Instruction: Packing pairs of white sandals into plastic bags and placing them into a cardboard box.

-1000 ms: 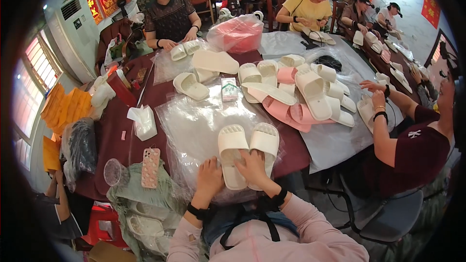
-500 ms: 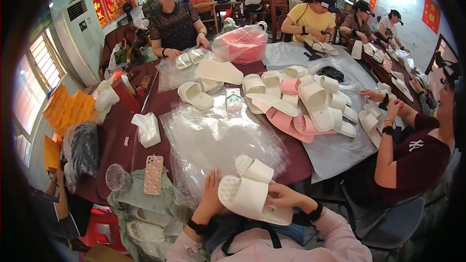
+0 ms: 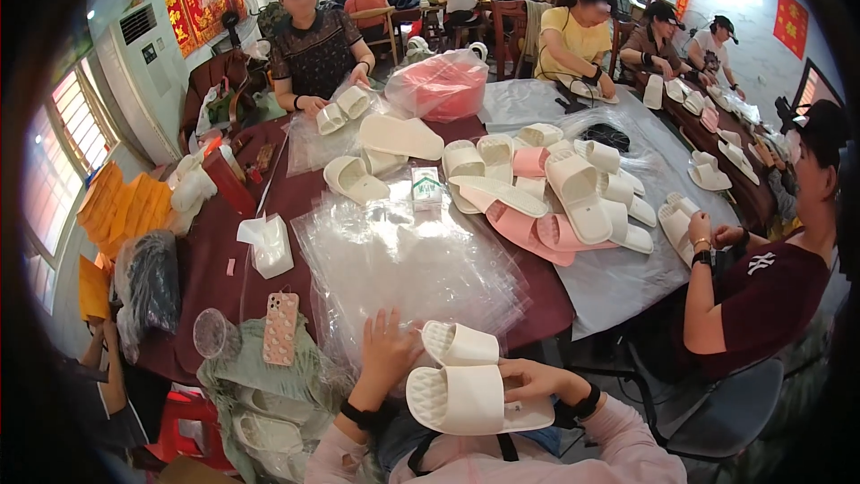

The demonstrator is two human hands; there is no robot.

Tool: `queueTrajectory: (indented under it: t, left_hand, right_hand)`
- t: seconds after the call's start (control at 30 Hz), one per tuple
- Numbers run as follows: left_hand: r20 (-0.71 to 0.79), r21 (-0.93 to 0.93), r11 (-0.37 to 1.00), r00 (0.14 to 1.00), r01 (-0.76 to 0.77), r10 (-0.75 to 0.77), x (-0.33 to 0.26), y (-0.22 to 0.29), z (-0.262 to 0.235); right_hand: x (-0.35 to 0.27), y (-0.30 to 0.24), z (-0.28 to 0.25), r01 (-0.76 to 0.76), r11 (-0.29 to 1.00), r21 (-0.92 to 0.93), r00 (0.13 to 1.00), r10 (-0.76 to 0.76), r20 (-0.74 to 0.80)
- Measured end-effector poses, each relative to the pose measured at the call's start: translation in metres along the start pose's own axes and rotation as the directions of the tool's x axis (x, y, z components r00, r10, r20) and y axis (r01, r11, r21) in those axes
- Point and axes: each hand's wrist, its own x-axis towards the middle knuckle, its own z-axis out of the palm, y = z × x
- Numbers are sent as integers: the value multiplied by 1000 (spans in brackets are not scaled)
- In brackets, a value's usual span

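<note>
A pair of white slippers [image 3: 459, 394] with quilted footbeds is in front of my body, one slipper lying partly behind the other. My right hand [image 3: 535, 380] grips them from the right side, its fingers curled at the strap opening. My left hand [image 3: 387, 354] is raised just left of the slippers, fingers stretched out and apart over the near edge of a stack of clear plastic bags [image 3: 403, 255]. Its fingertips are close to the bags; whether they touch I cannot tell. Black bands circle both my wrists.
A heap of white and pink slippers [image 3: 578, 188] covers the table's right middle. Left of the bags lie a tissue pack [image 3: 266, 246], a phone [image 3: 280, 330] and a plastic cup [image 3: 216, 333]. A co-worker [image 3: 761, 291] sits at the right; another [image 3: 318, 54] handles slippers across the table.
The slippers in my right hand have dropped lower and levelled out, nearer my body. My left hand has spread its fingers over the bags. The co-worker at right has drawn their hands together.
</note>
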Motion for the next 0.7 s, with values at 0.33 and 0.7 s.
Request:
queueTrajectory:
  t: [0.33, 0.7]
  left_hand:
    - [-45, -20, 975, 974, 222, -222, 0, -14, 1]
    - [-155, -40, 996, 984, 78, -84, 38, -29, -14]
  right_hand:
    - [8, -9, 6, 69, 970, -232, 996, -53, 72]
    - [17, -23, 20, 294, 825, -484, 954, -225, 195]
